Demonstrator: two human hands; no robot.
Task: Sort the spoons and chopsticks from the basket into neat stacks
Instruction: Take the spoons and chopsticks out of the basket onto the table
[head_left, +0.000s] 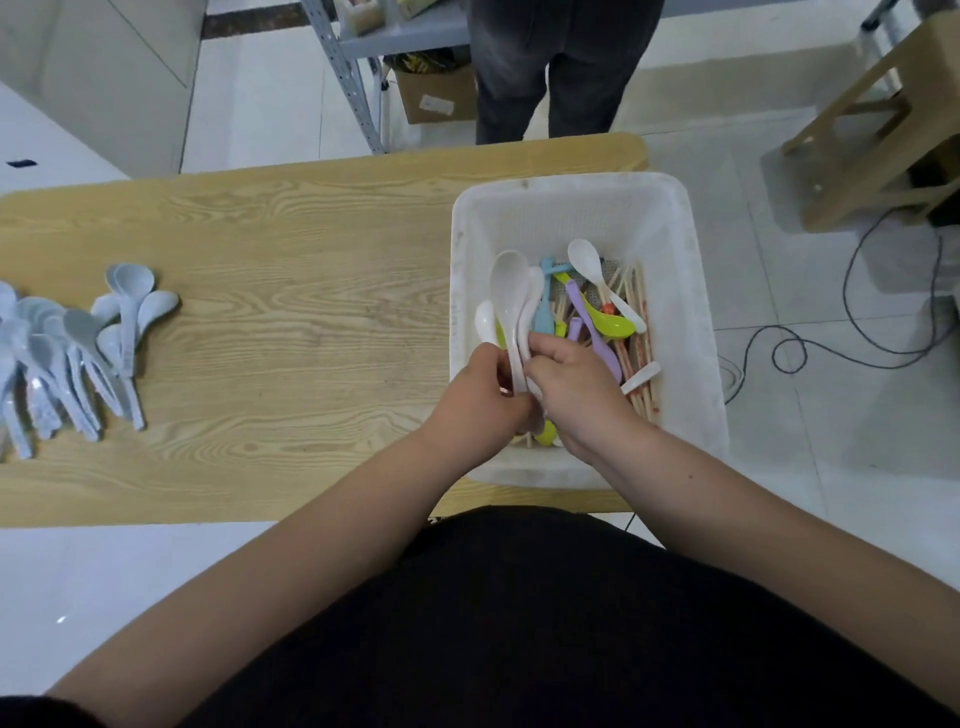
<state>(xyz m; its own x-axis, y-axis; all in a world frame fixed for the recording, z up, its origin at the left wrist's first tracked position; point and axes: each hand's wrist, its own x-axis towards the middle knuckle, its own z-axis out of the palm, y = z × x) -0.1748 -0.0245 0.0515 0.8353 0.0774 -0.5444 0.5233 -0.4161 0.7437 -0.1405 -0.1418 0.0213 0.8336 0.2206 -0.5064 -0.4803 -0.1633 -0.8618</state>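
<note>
— So, where are the white spoons (511, 296)?

— Bunched together above the near-left part of the basket (571, 197), three of them as far as I can count. Their bowls point away from the person and their handles run back down into the hands, so the long axis goes near to far, leaning slightly left at the top.

— And the hands?

— Both are closed on the bundle. The left hand (478, 400) has its fingers curled round the handles from the left. The right hand (576, 389) meets it from the right, thumb and fingers pinching the same handles. The two hands touch each other over the basket.

— What lies under them?

— A loose heap: wooden chopsticks (641, 322) mostly running near to far along the right side, a lime spoon (613, 325), a purple spoon (584, 317), a blue spoon (545, 306), and another white one (592, 265) lying slantwise with its bowl at the far end.

— And the basket itself?

— White, rectangular, sitting on the right end of the wooden desk (311, 260), its right edge hanging past the desk.

— Anything else on the desk?

— Pale blue spoons (78, 348) fanned out at the far left, bowls away, handles toward the person, well apart from the basket.

— Beyond that?

— Someone in dark trousers (550, 67) stands past the far edge, beside a cardboard box (436, 98); a black cable (857, 312) loops on the floor to the right.
</note>
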